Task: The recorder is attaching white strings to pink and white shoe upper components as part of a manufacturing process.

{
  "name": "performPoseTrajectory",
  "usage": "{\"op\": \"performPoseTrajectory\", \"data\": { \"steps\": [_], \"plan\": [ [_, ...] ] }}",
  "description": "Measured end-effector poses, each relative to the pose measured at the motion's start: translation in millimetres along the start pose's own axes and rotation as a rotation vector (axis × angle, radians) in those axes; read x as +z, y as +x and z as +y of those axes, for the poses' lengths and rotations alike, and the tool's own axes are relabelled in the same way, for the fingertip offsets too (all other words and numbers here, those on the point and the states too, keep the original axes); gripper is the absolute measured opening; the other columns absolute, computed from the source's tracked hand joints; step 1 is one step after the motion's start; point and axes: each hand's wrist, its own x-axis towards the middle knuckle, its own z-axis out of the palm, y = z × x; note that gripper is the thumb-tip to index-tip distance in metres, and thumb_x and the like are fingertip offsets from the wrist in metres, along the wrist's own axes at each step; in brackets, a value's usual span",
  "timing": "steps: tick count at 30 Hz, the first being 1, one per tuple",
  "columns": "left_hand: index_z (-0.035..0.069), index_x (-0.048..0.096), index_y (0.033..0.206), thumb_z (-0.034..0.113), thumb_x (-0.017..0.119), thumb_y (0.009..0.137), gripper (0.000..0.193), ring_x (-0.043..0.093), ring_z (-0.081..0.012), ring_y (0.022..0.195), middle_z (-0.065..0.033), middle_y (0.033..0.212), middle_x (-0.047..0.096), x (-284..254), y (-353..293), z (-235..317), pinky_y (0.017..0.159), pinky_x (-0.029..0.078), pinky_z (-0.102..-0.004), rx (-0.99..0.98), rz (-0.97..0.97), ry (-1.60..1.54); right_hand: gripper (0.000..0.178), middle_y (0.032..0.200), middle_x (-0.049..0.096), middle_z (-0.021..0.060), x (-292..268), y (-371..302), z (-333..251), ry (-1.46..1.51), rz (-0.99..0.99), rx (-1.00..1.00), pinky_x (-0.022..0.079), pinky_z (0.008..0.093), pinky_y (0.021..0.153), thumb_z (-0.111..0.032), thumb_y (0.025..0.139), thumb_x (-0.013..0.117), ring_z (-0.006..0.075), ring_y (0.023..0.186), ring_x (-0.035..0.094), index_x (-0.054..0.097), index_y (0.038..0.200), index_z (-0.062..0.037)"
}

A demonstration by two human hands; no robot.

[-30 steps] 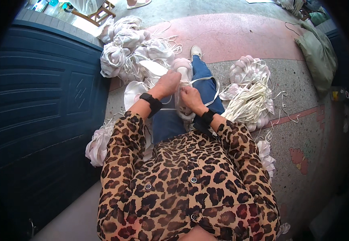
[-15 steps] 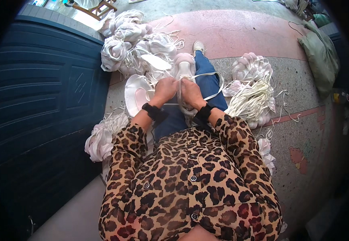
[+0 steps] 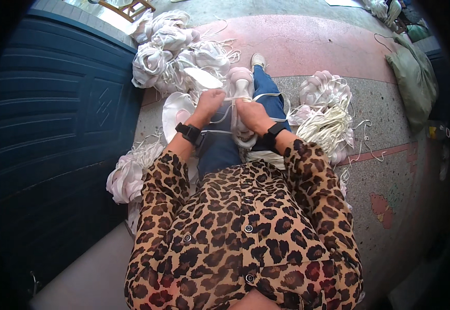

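A white and pale pink shoe upper (image 3: 241,77) lies lengthwise across my legs, its rounded toe pointing away from me. My left hand (image 3: 210,104) is closed to the left of it, pinching a white shoelace (image 3: 229,98) stretched across to the upper. Over the upper's middle, my right hand (image 3: 252,114) is closed on the lace where it crosses the lacing; the fingertips are partly hidden. A loop of lace (image 3: 269,95) curves out to the right over my jeans. Below the right hand, the heel opening (image 3: 244,140) of the upper shows.
Bundled white uppers (image 3: 169,44) are piled at far left. Another bundle (image 3: 326,88) and a hank of cream laces (image 3: 324,125) lie at right, with more pieces (image 3: 128,176) by my left side. A blue panelled door (image 3: 54,103) borders the left; a grey-green sack (image 3: 414,85) stands far right.
My hands were close together over the upper; the left has drawn away to the left, pulling the lace taut. My right hand has shifted slightly right and stays by the lacing.
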Motion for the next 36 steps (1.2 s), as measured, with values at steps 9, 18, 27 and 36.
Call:
{"op": "performPoseTrajectory", "data": {
  "steps": [9, 18, 27, 36],
  "plan": [
    [0.005, 0.067, 0.107, 0.015, 0.063, 0.094, 0.016, 0.046, -0.0023, 0.056, 0.0053, 0.071, 0.057, -0.5, -20.3, 31.2, 0.049, 0.034, -0.0171, -0.071, -0.02, -0.188, 0.019, 0.072, 0.067, 0.0128, 15.8, 28.7, 13.9, 0.848, -0.206, 0.193, 0.05, 0.0317, 0.053, -0.015, 0.089, 0.064, 0.0195, 0.059, 0.064, 0.067, 0.097, 0.0026],
    [0.001, 0.054, 0.121, 0.03, 0.08, 0.077, 0.059, 0.064, -0.0272, 0.08, -0.0118, 0.086, 0.065, 21.6, -43.4, -5.8, 0.072, 0.051, -0.0369, 0.142, 0.136, 0.392, 0.017, 0.063, 0.064, 0.0037, -31.4, 51.5, 22.7, 0.627, -0.508, 0.162, 0.047, 0.0262, 0.048, -0.014, 0.083, 0.066, 0.0116, 0.049, 0.057, 0.073, 0.081, 0.001],
    [0.005, 0.049, 0.124, 0.03, 0.074, 0.079, 0.057, 0.064, -0.0442, 0.1, -0.0255, 0.105, 0.067, 45.8, -43.4, 4.0, 0.083, 0.051, -0.0526, 0.054, 0.169, 0.647, 0.021, 0.069, 0.069, 0.0135, -3.2, 47.0, 19.0, 0.424, -0.317, -0.049, 0.05, 0.0358, 0.055, -0.014, 0.085, 0.06, 0.026, 0.061, 0.067, 0.071, 0.072, -0.0017],
    [0.001, 0.057, 0.128, 0.025, 0.069, 0.091, 0.045, 0.054, -0.0084, 0.072, -0.0004, 0.081, 0.061, -29.1, -24.1, 21.8, 0.063, 0.042, -0.0235, -0.102, -0.148, -0.271, 0.033, 0.059, 0.036, -0.0064, -153.3, -74.9, 40.2, 1.76, -0.124, 0.341, 0.027, 0.0249, 0.046, -0.025, 0.101, 0.052, 0.0056, 0.049, 0.032, 0.043, 0.07, -0.0202]
  ]
}}
